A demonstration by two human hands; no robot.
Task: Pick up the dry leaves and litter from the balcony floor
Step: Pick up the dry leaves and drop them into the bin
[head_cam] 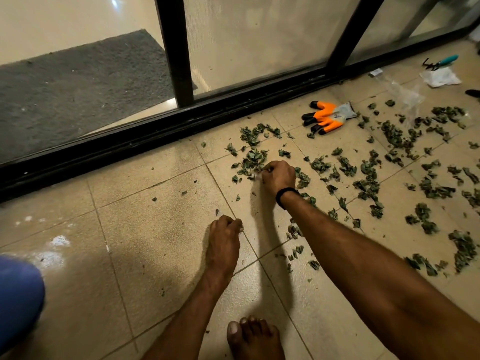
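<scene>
On the balcony floor (155,229), my right hand (279,178) reaches to a clump of dry leaves (253,161), its fingers (267,170) curled and pinching crumpled pieces at the clump's near edge. My left hand (224,237) hovers nearer me, fingers curled tight; whether they hold anything I cannot tell. The leaves lie scattered in a broad band from the door track (155,136) out to my right, past an orange glove (327,116); each is too crumpled to point any way
</scene>
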